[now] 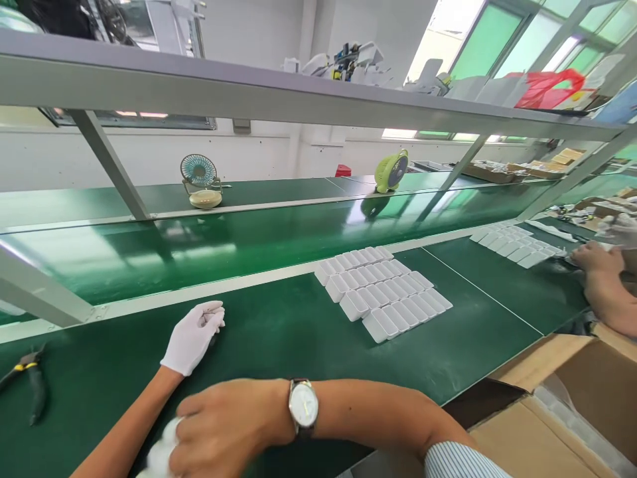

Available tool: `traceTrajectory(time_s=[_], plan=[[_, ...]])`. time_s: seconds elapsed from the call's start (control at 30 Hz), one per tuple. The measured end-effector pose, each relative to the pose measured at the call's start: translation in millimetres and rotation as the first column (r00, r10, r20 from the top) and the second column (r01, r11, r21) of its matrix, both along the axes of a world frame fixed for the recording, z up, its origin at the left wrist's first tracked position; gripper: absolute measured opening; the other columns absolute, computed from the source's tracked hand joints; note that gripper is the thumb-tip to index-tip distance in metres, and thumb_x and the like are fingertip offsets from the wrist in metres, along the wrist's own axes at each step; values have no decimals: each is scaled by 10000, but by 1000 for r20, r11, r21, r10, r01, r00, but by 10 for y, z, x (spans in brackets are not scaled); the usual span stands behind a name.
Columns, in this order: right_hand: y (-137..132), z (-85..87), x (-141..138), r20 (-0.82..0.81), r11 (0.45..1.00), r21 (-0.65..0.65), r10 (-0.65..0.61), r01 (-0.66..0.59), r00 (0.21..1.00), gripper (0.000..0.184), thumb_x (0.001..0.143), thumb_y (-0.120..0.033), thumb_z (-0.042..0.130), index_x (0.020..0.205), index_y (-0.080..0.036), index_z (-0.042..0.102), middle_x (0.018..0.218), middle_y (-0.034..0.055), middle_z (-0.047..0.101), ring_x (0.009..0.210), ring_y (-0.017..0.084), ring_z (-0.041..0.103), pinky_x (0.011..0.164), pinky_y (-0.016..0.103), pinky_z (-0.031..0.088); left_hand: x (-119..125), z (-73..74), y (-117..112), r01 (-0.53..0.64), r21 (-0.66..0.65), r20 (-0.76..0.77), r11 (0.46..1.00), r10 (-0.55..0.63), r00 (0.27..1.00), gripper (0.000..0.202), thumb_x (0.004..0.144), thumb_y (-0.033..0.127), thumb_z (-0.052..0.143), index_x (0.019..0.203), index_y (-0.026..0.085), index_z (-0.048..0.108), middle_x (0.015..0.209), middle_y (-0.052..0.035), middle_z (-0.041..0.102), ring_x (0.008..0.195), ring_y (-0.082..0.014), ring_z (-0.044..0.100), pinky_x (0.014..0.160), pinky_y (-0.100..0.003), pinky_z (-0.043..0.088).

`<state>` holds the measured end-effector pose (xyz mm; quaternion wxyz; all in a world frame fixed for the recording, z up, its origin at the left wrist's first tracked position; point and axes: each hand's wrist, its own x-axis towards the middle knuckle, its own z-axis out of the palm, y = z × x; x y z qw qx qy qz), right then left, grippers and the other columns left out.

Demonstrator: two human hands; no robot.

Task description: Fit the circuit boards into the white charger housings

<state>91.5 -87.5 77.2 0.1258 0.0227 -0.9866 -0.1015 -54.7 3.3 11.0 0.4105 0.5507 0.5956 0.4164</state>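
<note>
My left hand (193,337) wears a white glove and rests over the green work surface (279,345). Its fingers are curled closed; whether anything is inside them is hidden, and a small dark patch shows under the fingertips. Bare and slightly blurred, my right hand (219,425) reaches across from the right, with a wristwatch (303,403) on the wrist. Its fingers are wrapped round a bunched white glove (163,451), partly cut off by the lower frame edge. Right of my left hand, rows of small white plastic trays (385,289) stand close together.
Black-handled pliers (30,372) lie at far left. A teal fan (199,176) and a green fan (391,171) stand behind the glossy green belt (279,232). An overhead shelf (298,93) spans the view. At right are an open carton (552,411) and a co-worker's hands (600,259).
</note>
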Motion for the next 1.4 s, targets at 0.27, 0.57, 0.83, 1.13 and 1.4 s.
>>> traceTrajectory(time_s=[0.27, 0.57, 0.83, 1.13, 1.4], plan=[[628, -419, 920, -72, 958, -44, -286, 283, 956, 181, 1023, -243, 478, 1055, -197, 651, 933, 35, 700, 831, 135, 618, 724, 273, 442, -7, -11, -26, 37, -18, -80, 999, -38, 996, 527, 793, 565, 623, 1164, 190, 617, 932, -51, 749, 893, -231, 711, 812, -354, 571], [583, -664, 891, -181, 932, -85, -362, 352, 914, 212, 1023, -270, 488, 924, -196, 661, 920, 51, 714, 905, 145, 641, 744, 259, 461, 464, 229, 292, 192, -70, -68, 979, -197, 978, 583, 728, 550, 658, 1143, 141, 633, 1126, -144, 732, 881, -263, 721, 736, -387, 588], [522, -658, 972, -256, 941, -81, -339, 329, 905, 185, 995, -252, 534, 903, -200, 686, 984, 45, 734, 931, 153, 663, 845, 289, 498, 1684, 291, 722, 455, -64, -90, 888, -459, 884, 650, 806, 305, 675, 1413, 166, 489, 1144, -120, 724, 1080, -244, 683, 961, -390, 545], [531, -698, 968, -243, 943, -158, -325, 293, 914, 253, 923, -148, 575, 679, -202, 619, 822, 20, 717, 705, 142, 630, 719, 299, 501, 2199, 445, 643, 439, 121, -270, 890, -396, 878, 554, 828, 240, 611, 1370, 163, 527, 1034, -78, 690, 796, -165, 669, 749, -303, 567], [551, -680, 993, -110, 948, 47, -309, 316, 944, 136, 875, -150, 573, 814, -199, 684, 915, 12, 757, 860, 155, 679, 694, 270, 541, 2656, 788, 147, 798, -169, -736, 579, -612, 289, 311, 895, 334, 566, 1172, 266, 688, 915, -26, 735, 852, -239, 695, 728, -312, 526]])
